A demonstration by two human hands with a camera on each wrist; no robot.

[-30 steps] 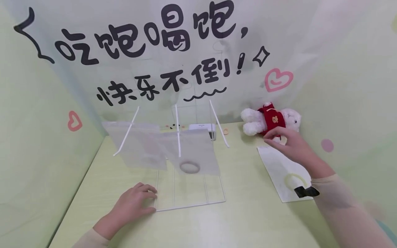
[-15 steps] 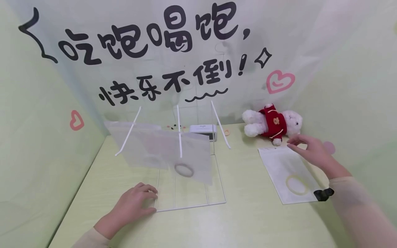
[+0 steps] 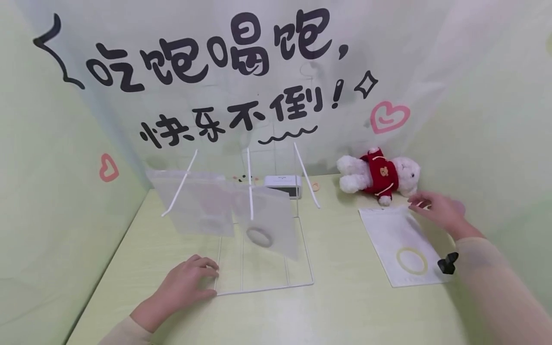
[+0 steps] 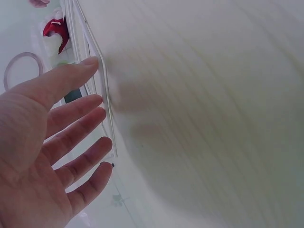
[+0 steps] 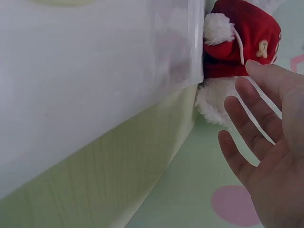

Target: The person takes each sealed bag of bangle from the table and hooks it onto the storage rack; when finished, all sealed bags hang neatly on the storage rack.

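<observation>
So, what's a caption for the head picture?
Left hand at a white wire rack, right hand near a flat white rectangular plastic bag.
</observation>
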